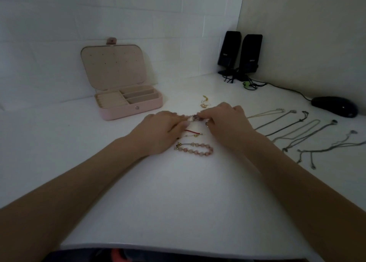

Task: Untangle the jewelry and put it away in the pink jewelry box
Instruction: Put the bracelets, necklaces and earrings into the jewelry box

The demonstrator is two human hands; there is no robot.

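On a white tabletop (178, 192), both bare hands meet near the middle over a small beaded piece of jewelry (196, 118), dark and pale beads on a thin wire. The left hand (160, 131) has its fingers curled inward, fingertips pinched on the left end of that piece. The right hand (225, 121) is likewise curled, its fingertips closed on the right end, so the piece is stretched between the two hands just above the table. The light is dim, and whether this piece is a bracelet or a knotted cluster of several items is hard to tell.

Just below the hands lies a short red cord bracelet (193, 132) with small gold ends, and nearer the person a bracelet of round pink beads (195, 149) lies in a flattened loop. Beyond the right hand sit two small gold-coloured earrings (205, 101), close together.

The pink rectangular jewelry box (130, 108) stands open to the left and farther back, well apart from the hands, its beige lid upright and its ring rolls and compartments showing.

To the right, several thin silver chain necklaces (293, 131) lie spread out side by side in slanting lines. In the far corner stand two black desktop speakers (240, 53), and a black computer mouse (334, 106) rests by the right wall.
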